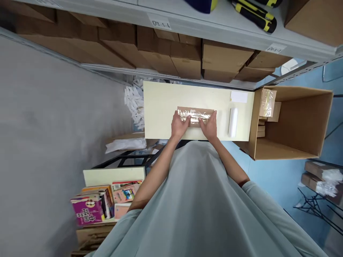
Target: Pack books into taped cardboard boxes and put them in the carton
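Note:
A small cardboard box (pixel 195 111) with shiny clear tape across its top lies on the pale table (pixel 160 103) in front of me. My left hand (pixel 180 125) grips its left end, thumb on the taped top. My right hand (pixel 209 126) holds the right end the same way, its thumb also pressing on the tape. The fingers under and behind the box are partly hidden. Right of my right hand lies a white roll (pixel 233 122), and beyond it a flat white paper stack or label (pixel 239 96).
A large open carton (pixel 294 151) with several smaller boxes stands against the table's right end. Shelving (pixel 182 26) with cartons and yellow-black cutters (pixel 257 16) runs along the far side. White scraps (pixel 134 105) lie left; books (pixel 91 207) stand lower left.

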### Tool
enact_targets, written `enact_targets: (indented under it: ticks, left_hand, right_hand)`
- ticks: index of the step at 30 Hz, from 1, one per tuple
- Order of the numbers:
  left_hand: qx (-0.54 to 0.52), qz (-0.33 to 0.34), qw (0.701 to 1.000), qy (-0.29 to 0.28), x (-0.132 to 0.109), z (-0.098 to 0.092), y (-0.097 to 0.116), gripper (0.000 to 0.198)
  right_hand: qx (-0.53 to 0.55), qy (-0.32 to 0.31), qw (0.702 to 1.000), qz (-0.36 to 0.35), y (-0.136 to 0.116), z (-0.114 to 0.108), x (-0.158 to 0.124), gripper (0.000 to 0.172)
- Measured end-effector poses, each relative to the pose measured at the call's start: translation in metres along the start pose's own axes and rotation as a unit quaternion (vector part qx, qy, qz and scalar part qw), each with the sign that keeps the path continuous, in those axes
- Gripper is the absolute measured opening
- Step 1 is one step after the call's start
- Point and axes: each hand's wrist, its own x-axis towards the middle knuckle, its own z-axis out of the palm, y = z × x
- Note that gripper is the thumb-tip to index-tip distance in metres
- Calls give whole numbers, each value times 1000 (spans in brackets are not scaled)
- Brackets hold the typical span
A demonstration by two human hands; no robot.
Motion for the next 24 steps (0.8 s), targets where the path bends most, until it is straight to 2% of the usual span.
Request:
enact_targets:
  ticks: [3, 5, 7, 9, 11, 14, 16, 18, 21, 24]
  left_hand:
    - [27, -26, 998, 41, -3, 21, 15, 126]
    - [29, -32, 998, 56, -3, 24, 14, 132]
    - [6, -30, 998, 53, -1, 21, 4, 116]
    - [-48, -23, 998, 32, 4, 13, -9, 88]
    - [-126, -18, 992, 5, 10, 5, -22, 68]
    - [-212, -33, 977, -17, 17, -5, -31, 62]
    - [-211, -44, 976, -31, 19, -12, -30, 56]
    - [-165, -34, 985, -40, 16, -19, -26, 44]
    - [-95, 7, 995, -13, 6, -34, -19, 33]
    - [-94, 58, 994, 13, -3, -54, -17, 32]
  right_hand:
    - [-3, 16, 999, 31, 3, 12, 9, 121]
    - [9, 15, 999, 36, 9, 13, 16, 114]
    - [37, 3, 999, 28, 19, 12, 21, 101]
    - [75, -10, 997, 19, 30, 10, 23, 90]
    - [109, -22, 994, 18, 39, 7, 25, 86]
    - [120, -24, 992, 28, 47, -1, 25, 91]
    - [99, 3, 995, 27, 48, -8, 23, 92]
    - [69, 36, 997, 13, 45, -14, 18, 83]
    - [31, 55, 998, -19, 34, -20, 3, 61]
    - [38, 84, 995, -50, 18, -25, -15, 52]
